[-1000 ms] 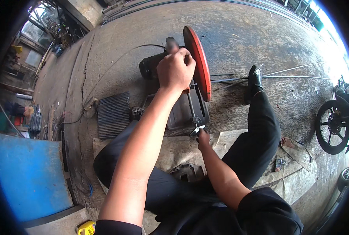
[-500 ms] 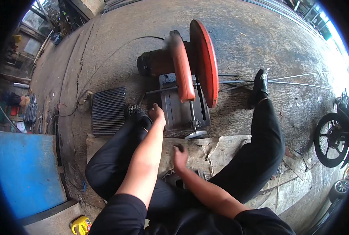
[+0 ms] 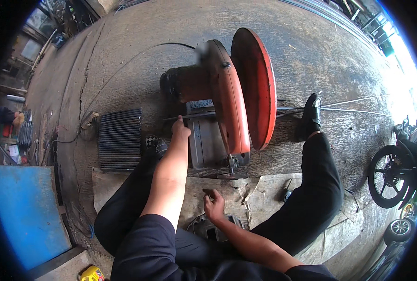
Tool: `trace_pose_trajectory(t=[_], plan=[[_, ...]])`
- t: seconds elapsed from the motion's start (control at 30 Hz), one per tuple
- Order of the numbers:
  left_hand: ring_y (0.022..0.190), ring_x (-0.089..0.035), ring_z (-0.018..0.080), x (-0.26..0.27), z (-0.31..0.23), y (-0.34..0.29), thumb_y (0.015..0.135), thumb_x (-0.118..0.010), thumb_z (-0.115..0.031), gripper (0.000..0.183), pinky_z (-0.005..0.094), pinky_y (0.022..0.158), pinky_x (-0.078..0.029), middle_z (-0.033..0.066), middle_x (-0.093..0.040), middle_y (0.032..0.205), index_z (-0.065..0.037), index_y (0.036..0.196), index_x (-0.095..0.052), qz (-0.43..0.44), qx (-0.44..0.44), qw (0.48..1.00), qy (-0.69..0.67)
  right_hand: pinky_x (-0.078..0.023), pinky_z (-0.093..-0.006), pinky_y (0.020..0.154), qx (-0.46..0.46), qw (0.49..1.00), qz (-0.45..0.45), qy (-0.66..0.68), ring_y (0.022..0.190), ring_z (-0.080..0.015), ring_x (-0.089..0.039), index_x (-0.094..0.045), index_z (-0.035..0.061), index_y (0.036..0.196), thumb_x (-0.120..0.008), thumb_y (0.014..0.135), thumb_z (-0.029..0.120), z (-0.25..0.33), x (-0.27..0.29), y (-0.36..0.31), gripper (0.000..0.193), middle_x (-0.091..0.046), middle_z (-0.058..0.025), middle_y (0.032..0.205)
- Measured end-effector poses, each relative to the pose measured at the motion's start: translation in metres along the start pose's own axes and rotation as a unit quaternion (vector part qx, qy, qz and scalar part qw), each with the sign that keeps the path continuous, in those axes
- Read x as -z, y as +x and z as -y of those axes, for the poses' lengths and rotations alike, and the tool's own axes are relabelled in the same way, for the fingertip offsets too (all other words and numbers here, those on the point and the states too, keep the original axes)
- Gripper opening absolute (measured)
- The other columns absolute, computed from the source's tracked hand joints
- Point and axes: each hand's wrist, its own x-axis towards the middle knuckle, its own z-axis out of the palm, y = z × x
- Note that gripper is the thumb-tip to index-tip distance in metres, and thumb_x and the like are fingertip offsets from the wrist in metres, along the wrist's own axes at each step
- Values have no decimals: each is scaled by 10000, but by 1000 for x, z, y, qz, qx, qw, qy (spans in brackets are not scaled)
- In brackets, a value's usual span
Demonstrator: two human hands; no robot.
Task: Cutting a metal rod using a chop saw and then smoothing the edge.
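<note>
A red cut-off saw [image 3: 232,98] stands on the floor between my legs, with a round red disc guard [image 3: 264,98] on its right side. My left hand [image 3: 182,129] is at the left edge of the saw's grey base [image 3: 204,140]. Its fingers are closed on a thin metal rod [image 3: 200,115] that lies across the base; part of the grip is hidden. My right hand [image 3: 214,205] hovers nearer to me, below the vise handwheel [image 3: 225,176], empty, with thumb and forefinger apart.
A neat row of cut metal rods [image 3: 119,140] lies left of the saw. Long rods [image 3: 353,107] extend right past my shoe [image 3: 313,107]. Sacking [image 3: 264,192] covers the floor before me, with a dark tool [image 3: 217,229] on it. A cable [image 3: 119,70] trails left; a motorcycle wheel [image 3: 390,171] stands right.
My left hand has moved forward onto the rod. The saw's head has swung up toward me. The vise handwheel now appears nearly edge-on. My right hand's thumb and forefinger have spread.
</note>
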Motion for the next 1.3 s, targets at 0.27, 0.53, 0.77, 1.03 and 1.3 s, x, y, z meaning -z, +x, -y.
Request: trace_pose_trajectory(t=[0.27,0.53,0.77,1.03,1.3], plan=[[783,-665,241,110,-88,-72,896,-667,-236,265,352,734,-628,105,-674,911,22,947,-633,-63,-71,946,-310,-490,-325,809,135,987,41,76,858,-212,-666,-646,-30,962,-570,850,46,64,-31,7,155,-694,-162,889],[811,-614,149,195,-145,-239,863,-708,-278,244,272,668,-588,31,-637,926,-64,961,-645,61,-152,918,-361,-467,-282,827,161,955,174,180,890,-149,-596,-581,-69,1185,-600,946,252,222,-88,-22,401,-674,-94,962],[857,-593,123,178,-152,-378,893,-672,-311,269,264,698,-571,16,-615,991,-98,1051,-626,248,-266,880,-304,-494,-273,711,215,894,197,340,829,-135,-632,-607,8,1001,-518,1003,288,348,-34,-44,293,-656,-68,935],[1029,-599,163,84,-111,-482,880,-677,-54,236,308,909,-535,72,-620,1093,-10,1094,-587,431,-406,754,-284,-515,-342,768,197,852,201,442,906,-231,-630,-536,-5,1060,-498,1004,254,414,86,-9,268,-606,-135,1079],[1047,-617,196,-21,-62,-491,922,-629,-88,263,313,879,-565,109,-611,1129,-3,1162,-564,497,-296,767,-277,-508,-423,899,181,844,115,491,1054,-301,-602,-390,-18,1290,-488,1004,171,406,169,33,357,-521,-154,1208]])
